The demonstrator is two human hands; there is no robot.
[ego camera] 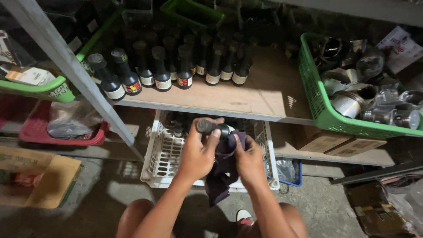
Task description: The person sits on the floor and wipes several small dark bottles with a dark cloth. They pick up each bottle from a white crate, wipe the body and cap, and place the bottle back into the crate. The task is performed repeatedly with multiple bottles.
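My left hand (199, 152) grips a small dark bottle (216, 128) by its neck, cap pointing left. My right hand (249, 158) holds a dark purple cloth (221, 174) wrapped around the bottle's body; the cloth hangs down between my forearms. Both hands hover over a white plastic crate (164, 154) on the floor, which holds more small bottles. On the wooden shelf (246, 94) above stand several matching dark bottles (176, 66) with coloured labels, in rows.
A green basket (318, 99) of metal engine parts sits at the shelf's right. A grey metal upright (75, 70) slants at left. A red tray (35, 132), cardboard boxes (39, 180) and a blue bin (291, 174) lie around. My knees are at the bottom.
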